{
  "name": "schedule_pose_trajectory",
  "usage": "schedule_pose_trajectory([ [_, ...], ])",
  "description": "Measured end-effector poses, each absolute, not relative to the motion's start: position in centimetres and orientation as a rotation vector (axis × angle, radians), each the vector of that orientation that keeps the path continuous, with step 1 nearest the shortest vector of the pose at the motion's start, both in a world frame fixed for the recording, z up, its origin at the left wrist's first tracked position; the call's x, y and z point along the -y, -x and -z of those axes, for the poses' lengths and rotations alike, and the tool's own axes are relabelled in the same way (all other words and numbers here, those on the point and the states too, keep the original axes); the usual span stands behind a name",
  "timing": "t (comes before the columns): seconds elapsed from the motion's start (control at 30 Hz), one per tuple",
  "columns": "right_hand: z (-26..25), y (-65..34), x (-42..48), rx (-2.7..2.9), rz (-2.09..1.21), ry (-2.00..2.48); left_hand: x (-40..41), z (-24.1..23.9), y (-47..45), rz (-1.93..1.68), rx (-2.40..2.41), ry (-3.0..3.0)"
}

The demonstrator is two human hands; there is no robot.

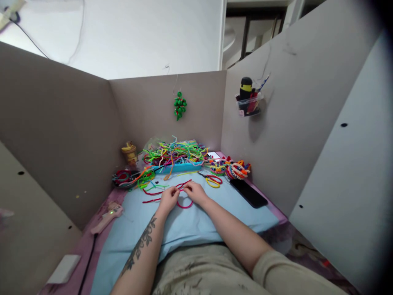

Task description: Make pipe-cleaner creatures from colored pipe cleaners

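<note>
Mid-mat, on the blue mat (184,233): our left hand (168,199) and right hand (195,191) both pinch the red pipe cleaner (183,186), apparently mid-bend. Further shaping calls for close, firm fingertip grips.

Grey partition panels (76,123) on three sides — white wall (138,32) behind.

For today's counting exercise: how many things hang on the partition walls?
2: a green ornament on the back wall, a clear holder on the right wall. None looks hidden.
</note>
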State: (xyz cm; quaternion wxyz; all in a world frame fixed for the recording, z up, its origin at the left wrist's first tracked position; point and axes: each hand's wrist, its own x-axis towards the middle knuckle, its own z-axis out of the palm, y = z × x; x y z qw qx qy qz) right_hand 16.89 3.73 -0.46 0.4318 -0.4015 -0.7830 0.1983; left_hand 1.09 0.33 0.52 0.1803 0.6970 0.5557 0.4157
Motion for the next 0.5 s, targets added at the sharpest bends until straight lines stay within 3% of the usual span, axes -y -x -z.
schedule_pose_trajectory([
  [0.33, -0.11, -17.06, -3.05, 2.103, -0.225, 0.815, 0.05, -0.97, -1.15, -0.977, -1.401, -1.615],
  [0.5, 0.48, -17.17, -3.81, 1.822, -0.526, 0.862, -0.35, -0.49, -0.78, -1.146, -1.468, -1.644],
])
